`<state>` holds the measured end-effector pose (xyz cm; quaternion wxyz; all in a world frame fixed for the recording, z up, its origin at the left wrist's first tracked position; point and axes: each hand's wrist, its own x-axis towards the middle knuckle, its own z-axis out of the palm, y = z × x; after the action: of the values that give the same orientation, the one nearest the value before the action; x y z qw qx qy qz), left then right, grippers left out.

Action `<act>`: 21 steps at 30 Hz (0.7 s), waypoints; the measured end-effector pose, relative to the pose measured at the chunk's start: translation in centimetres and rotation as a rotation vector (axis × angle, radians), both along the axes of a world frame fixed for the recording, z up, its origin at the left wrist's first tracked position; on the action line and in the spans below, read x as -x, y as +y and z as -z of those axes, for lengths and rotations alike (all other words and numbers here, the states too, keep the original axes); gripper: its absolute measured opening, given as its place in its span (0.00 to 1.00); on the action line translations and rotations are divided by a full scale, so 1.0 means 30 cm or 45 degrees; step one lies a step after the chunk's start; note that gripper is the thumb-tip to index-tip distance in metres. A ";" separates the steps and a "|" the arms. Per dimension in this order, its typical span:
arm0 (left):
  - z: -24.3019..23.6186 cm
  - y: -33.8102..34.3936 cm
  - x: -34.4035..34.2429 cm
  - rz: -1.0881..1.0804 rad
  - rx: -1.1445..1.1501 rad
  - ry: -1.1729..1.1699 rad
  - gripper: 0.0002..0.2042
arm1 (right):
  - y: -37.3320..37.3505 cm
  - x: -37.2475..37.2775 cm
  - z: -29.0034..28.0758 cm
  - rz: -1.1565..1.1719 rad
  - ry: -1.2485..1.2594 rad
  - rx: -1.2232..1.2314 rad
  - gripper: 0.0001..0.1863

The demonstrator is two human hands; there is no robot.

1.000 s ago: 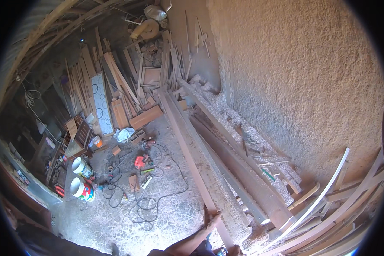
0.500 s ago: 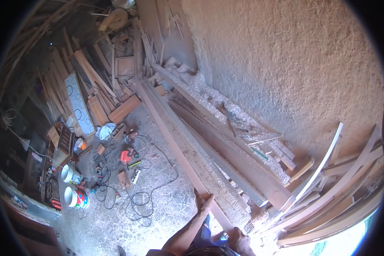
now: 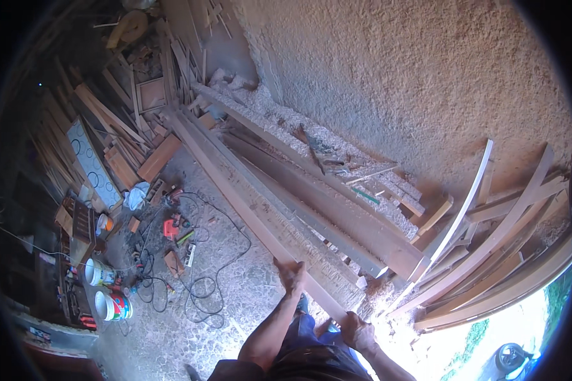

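My left hand (image 3: 291,277) and my right hand (image 3: 357,331) both grip a long pale wooden plank (image 3: 238,211), the right one at its near end, the left a little further along. The plank runs diagonally toward the far pile, beside a rough thick board (image 3: 286,233) along its right side. Further right lie more long timbers (image 3: 311,197), dusted with shavings.
Tangled cables (image 3: 210,298), a red power tool (image 3: 170,227) and two buckets (image 3: 108,305) sit on the floor (image 3: 241,292) at left. Loose planks (image 3: 105,114) are piled at the back. A rough wall (image 3: 413,76) stands right, with curved-looking strips (image 3: 515,222) below it.
The view has swung so the room appears shifted left and up. My left hand has shifted its grip on the plank, and my right hand and forearm have come further into view.
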<state>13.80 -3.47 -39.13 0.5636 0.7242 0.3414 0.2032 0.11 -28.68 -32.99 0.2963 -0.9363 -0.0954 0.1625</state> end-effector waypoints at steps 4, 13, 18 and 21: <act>0.095 0.061 -0.050 -0.001 0.006 -0.031 0.47 | 0.052 -0.071 -0.088 -0.092 -0.045 0.116 0.23; -0.020 0.061 -0.025 -0.003 -0.056 -0.005 0.45 | -0.140 -0.350 0.258 0.446 0.307 -0.917 0.31; 0.028 0.039 -0.061 0.055 -0.021 -0.024 0.45 | -0.121 -0.510 0.620 0.811 0.797 -1.060 0.19; -0.013 0.014 -0.065 0.051 -0.063 -0.013 0.45 | -0.121 -0.563 0.742 0.901 1.027 -1.194 0.17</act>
<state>15.75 -3.04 -38.74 0.5511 0.7436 0.3189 0.2041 17.01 -32.32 -55.25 0.7150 -0.5520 0.2714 0.3323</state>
